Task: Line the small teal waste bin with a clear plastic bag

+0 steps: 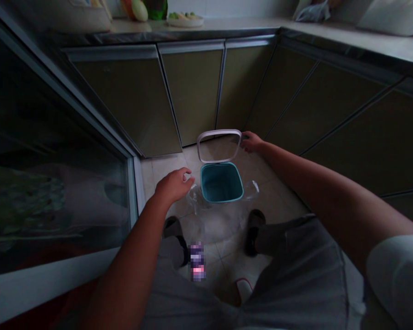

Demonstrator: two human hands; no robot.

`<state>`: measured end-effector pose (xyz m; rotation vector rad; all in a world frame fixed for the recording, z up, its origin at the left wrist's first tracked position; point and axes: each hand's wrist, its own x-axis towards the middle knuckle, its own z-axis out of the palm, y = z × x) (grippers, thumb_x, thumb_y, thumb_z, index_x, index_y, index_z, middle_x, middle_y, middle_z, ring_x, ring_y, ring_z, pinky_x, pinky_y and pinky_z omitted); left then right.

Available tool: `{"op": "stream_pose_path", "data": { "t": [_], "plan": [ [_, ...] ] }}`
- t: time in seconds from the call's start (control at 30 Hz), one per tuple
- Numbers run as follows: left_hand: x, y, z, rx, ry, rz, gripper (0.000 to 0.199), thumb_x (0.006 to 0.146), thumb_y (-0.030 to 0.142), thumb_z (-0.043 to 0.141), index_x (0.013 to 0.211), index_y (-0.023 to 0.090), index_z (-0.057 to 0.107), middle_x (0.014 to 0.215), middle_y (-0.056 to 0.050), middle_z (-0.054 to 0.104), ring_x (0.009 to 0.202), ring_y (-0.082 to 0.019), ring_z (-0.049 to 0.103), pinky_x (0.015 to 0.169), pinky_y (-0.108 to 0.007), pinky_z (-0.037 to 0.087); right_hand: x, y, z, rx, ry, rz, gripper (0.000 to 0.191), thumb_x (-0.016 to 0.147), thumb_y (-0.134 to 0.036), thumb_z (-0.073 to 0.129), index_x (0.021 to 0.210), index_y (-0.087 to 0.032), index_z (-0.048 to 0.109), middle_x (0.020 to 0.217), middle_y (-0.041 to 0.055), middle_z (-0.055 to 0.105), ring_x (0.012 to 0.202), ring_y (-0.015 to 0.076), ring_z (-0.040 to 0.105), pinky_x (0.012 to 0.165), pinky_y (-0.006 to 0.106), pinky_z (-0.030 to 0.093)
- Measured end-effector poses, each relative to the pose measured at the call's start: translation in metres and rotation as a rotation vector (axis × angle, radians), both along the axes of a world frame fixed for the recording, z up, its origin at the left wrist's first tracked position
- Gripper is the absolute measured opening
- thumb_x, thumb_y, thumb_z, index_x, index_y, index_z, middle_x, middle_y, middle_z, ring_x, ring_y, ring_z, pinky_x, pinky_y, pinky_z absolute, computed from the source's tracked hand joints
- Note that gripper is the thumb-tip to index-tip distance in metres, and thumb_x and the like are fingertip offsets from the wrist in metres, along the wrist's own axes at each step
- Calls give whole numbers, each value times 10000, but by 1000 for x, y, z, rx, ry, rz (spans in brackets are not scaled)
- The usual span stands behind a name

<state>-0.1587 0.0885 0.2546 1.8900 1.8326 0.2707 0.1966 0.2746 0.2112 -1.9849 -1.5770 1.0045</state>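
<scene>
A teal trash can [222, 183] stands on the floor between my feet, with its inside visible from above. Its pale rim ring [219, 132] is tilted up at the back. My right hand [252, 142] is at the ring's right side, fingers curled against its edge. To the left of the can is my left hand [175, 184], its thumb and forefinger curved with a gap between them. Just beside those fingertips, a clear plastic bag [194, 197] spreads around the can's left, front and right sides. Whether the left fingers touch the bag is unclear.
Cabinets [192, 91] line the back and right under a countertop [227, 24], which holds a plate of food [185, 19]. A glass door [55, 137] stands at the left. My slippered feet [254, 229] flank the can. A blurred-out item [198, 261] lies in front.
</scene>
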Motion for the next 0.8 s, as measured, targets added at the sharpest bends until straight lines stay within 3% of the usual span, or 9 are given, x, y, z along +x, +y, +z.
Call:
{"op": "stream_pose_path", "data": {
  "t": [0.1,0.27,0.47,0.63,0.73,0.8],
  "plan": [
    [-1,5,-6,-34,41,-34,441,915,494,611,1278,257,689,1119,-81,746,979,-267,688,835,-332,486,3,-7,0,-29,-24,41,359,972,-175,630,1327,-128,598,841,49,676,574,68,567,628,203,520],
    [-3,12,-17,-128,83,-84,499,911,539,596,1326,273,670,1083,-72,759,943,-269,703,804,-327,493,10,-43,-3,-51,-37,102,201,933,-94,636,1133,-114,653,868,53,707,571,67,596,611,190,510],
    [-2,19,-38,-169,158,-162,541,885,552,605,1343,269,665,1081,-77,772,956,-268,712,832,-316,497,26,-113,-44,-59,-212,323,402,892,-115,657,1290,-169,640,985,69,742,749,119,678,724,205,507],
    [3,16,-52,-203,179,-204,567,874,580,594,1337,260,668,1042,-79,783,950,-272,718,816,-306,501,49,-161,-86,-63,-560,376,800,826,-318,776,1545,-209,443,1409,183,605,1160,279,651,916,314,503],
    [5,14,-59,-222,171,-212,548,857,575,622,1306,267,684,1047,-77,785,939,-269,719,801,-302,498,60,-170,-96,-184,-578,332,791,852,-396,753,1549,-191,440,1342,182,650,1183,298,647,912,323,502],
    [8,13,-62,-210,167,-213,485,847,557,644,1238,278,711,1026,-68,783,923,-260,715,795,-296,492,65,-171,-94,-215,-560,307,713,870,-401,730,1511,-202,490,1266,153,694,1161,282,656,892,309,499]
  ]
}}
